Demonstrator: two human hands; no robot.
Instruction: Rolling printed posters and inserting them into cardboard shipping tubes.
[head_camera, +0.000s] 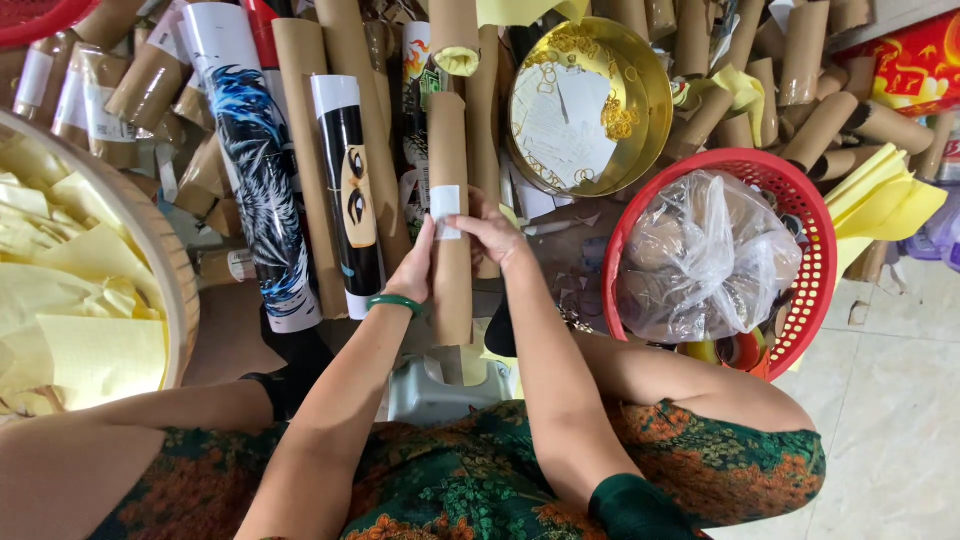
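A long brown paper roll (450, 160) points away from me, with a small white label (445, 208) on its middle. My left hand (413, 272), a green bangle on its wrist, grips the roll's left side just below the label. My right hand (490, 235) holds the right side, thumb pressing the label's edge. The roll's near end rests over a grey stool (430, 390) by my lap.
Many brown rolls (300, 150) and printed rolls (250, 170) lie ahead. A gold round tin lid (650, 90) sits beyond. A red basket (815, 250) with a plastic bag is at right, and a round tray (170, 260) of yellow paper sheets at left.
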